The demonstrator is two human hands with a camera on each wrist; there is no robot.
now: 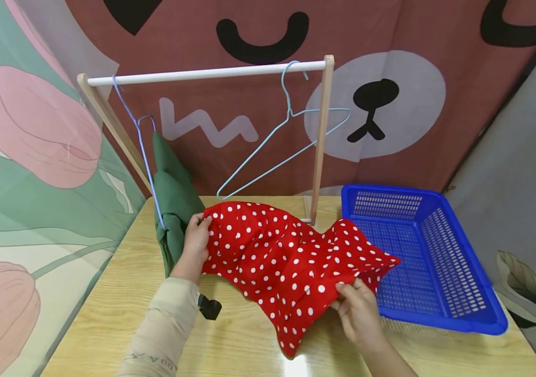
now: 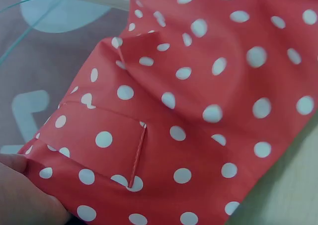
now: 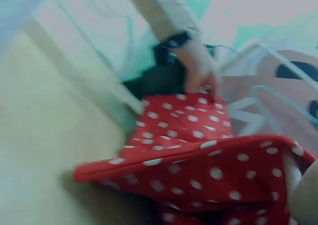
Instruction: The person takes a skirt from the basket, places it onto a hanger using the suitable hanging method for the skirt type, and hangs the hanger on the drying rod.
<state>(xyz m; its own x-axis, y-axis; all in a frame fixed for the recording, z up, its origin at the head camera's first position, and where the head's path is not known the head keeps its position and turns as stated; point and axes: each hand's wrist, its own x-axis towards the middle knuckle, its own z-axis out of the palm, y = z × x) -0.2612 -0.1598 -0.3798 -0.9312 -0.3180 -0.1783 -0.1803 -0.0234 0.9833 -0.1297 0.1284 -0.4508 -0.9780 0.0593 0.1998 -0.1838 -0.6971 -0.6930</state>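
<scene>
A red cloth piece with white polka dots [image 1: 268,251] is spread between both hands above the table. My left hand [image 1: 197,238] pinches its left edge, close beside a folded green cloth [image 1: 174,204] on a purple hanger [image 1: 138,136]. In the left wrist view, a stitched pocket-like patch [image 2: 104,140] shows on the red cloth near the thumb. My right hand [image 1: 357,309] grips the near right edge, thumb on top and the other fingers partly hidden below. One corner hangs toward the table's front. In the right wrist view, the cloth edge [image 3: 198,148] bows up and opens like a fold.
A small rack with a white rail [image 1: 202,75] and wooden posts stands at the back. A light blue hanger [image 1: 268,141] hangs at its right end, behind the red cloth. The blue plastic basket [image 1: 466,251] sits on the wooden table [image 1: 103,324] at the right.
</scene>
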